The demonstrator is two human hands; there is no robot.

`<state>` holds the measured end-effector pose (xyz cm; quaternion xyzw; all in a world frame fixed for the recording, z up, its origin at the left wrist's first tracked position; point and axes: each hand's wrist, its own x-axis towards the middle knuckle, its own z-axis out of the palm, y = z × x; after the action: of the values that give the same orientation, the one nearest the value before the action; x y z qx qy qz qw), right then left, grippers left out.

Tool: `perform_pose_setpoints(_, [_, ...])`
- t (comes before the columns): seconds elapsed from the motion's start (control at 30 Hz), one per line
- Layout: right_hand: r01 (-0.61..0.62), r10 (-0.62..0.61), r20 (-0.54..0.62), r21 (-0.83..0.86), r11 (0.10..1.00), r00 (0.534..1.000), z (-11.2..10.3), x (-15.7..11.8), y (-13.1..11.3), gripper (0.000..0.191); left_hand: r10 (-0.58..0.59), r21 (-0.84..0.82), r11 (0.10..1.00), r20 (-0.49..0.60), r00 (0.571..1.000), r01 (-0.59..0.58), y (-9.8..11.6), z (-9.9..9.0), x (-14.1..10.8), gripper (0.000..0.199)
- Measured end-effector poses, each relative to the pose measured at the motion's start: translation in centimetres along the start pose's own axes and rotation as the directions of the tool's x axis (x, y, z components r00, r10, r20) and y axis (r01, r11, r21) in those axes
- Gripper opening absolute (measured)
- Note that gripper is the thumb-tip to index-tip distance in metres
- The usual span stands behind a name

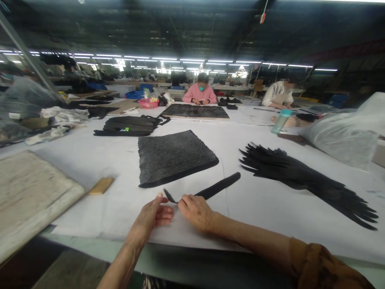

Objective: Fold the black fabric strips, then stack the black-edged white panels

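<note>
Near the front edge of the white-covered table, my right hand (197, 212) pinches a long black strip (218, 186). One end of the strip stretches away to the right along the table; its short free end curls up on the left of my fingers. My left hand (155, 212) is beside that curled end, its thumb raised and fingers apart, holding nothing. Just beyond both hands lies a stack of dark grey-black pieces (177, 156), ragged along its sides, with a smooth black band along its near edge. A fanned bundle of black strips (300, 172) rests to the right.
A wooden block (101, 186) and a thick pale board (33, 196) are at left. Farther back lie another dark pile (129, 125), a teal-capped bottle (281, 121) and a large plastic bag (345, 128). Two people sit working across the table.
</note>
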<state>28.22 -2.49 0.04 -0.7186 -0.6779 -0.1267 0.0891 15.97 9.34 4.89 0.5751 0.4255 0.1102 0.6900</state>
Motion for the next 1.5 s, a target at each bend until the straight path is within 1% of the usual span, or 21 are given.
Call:
perform_pose_setpoints(0.07, [0.082, -0.082, -0.009, -0.015, 0.997, 0.997, 0.3, -0.2, -1.1, 0.023, 0.031, 0.120, 0.992, -0.017, 0.999, -0.029, 0.0, -0.9, -0.2, 0.033])
perform_pose_setpoints(0.13, [0.137, -0.137, -0.017, -0.014, 0.990, 0.990, 0.4, -0.5, -1.7, 0.023, 0.076, 0.221, 0.973, -0.042, 0.996, -0.065, 0.0, -1.5, -0.5, 0.029])
perform_pose_setpoints(0.2, [0.170, -0.170, -0.003, -0.009, 0.985, 0.985, 0.3, -0.9, -1.9, 0.023, 0.115, 0.284, 0.954, -0.068, 0.991, -0.091, -0.2, -2.0, -0.7, 0.026])
perform_pose_setpoints(0.27, [0.181, -0.182, 0.029, 0.009, 0.983, 0.983, 0.0, -1.2, -1.8, 0.023, 0.146, 0.344, 0.932, -0.065, 0.987, -0.115, -0.5, -2.5, -0.8, 0.027])
perform_pose_setpoints(0.37, [0.156, -0.162, 0.075, 0.074, 0.985, 0.984, -0.7, -1.7, -1.5, 0.018, 0.174, 0.426, 0.889, 0.023, 0.984, -0.167, -1.4, -3.3, -0.6, 0.032])
perform_pose_setpoints(0.43, [0.106, -0.118, 0.087, 0.128, 0.986, 0.989, -1.4, -1.8, -1.5, 0.017, 0.215, 0.483, 0.847, 0.075, 0.974, -0.224, -2.0, -3.6, -0.6, 0.040])
perform_pose_setpoints(0.5, [0.037, -0.052, 0.075, 0.179, 0.983, 0.996, -1.9, -1.4, -1.6, 0.021, 0.289, 0.563, 0.777, 0.074, 0.954, -0.279, -2.5, -3.5, -0.6, 0.049])
perform_pose_setpoints(0.6, [-0.032, 0.014, 0.066, 0.282, 0.959, 0.998, -2.3, 0.0, -1.9, 0.023, 0.379, 0.683, 0.665, 0.039, 0.924, -0.302, -3.1, -3.1, -0.7, 0.056])
perform_pose_setpoints(0.7, [-0.034, -0.003, 0.106, 0.353, 0.935, 0.994, -1.8, 1.6, -2.2, 0.017, 0.415, 0.726, 0.618, 0.025, 0.909, -0.302, -3.7, -2.9, -0.8, 0.057])
perform_pose_setpoints(0.8, [-0.007, -0.038, 0.131, 0.325, 0.946, 0.991, -0.7, 2.3, -2.2, 0.016, 0.446, 0.758, 0.580, 0.013, 0.895, -0.300, -4.2, -3.0, -1.1, 0.051])
perform_pose_setpoints(0.87, [0.004, -0.039, 0.112, 0.303, 0.953, 0.993, 0.2, 2.3, -2.1, 0.017, 0.473, 0.797, 0.517, 0.038, 0.880, -0.312, -4.3, -3.1, -1.4, 0.044])
perform_pose_setpoints(0.97, [0.027, -0.041, 0.043, 0.291, 0.956, 0.998, 1.3, 1.9, -2.1, 0.017, 0.501, 0.863, 0.384, 0.103, 0.860, -0.327, -4.4, -3.2, -1.8, 0.034])
perform_pose_setpoints(1.07, [0.078, -0.069, -0.041, 0.275, 0.958, 0.997, 1.9, 1.7, -2.0, 0.017, 0.507, 0.909, 0.275, 0.140, 0.850, -0.313, -4.4, -3.3, -1.9, 0.031])
perform_pose_setpoints(1.2, [0.161, -0.122, -0.157, 0.260, 0.952, 0.980, 2.3, 1.5, -2.0, 0.017, 0.536, 0.937, 0.161, 0.181, 0.825, -0.310, -4.8, -3.7, -1.7, 0.027])
perform_pose_setpoints(1.33, [0.235, -0.178, -0.234, 0.244, 0.941, 0.956, 2.4, 1.3, -1.9, 0.016, 0.577, 0.933, 0.067, 0.253, 0.776, -0.354, -5.4, -4.2, -2.0, 0.024])
perform_pose_setpoints(1.5, [0.290, -0.238, -0.244, 0.202, 0.935, 0.940, 2.2, 0.9, -1.6, 0.019, 0.594, 0.895, -0.069, 0.392, 0.702, -0.441, -5.7, -4.6, -2.5, 0.018])
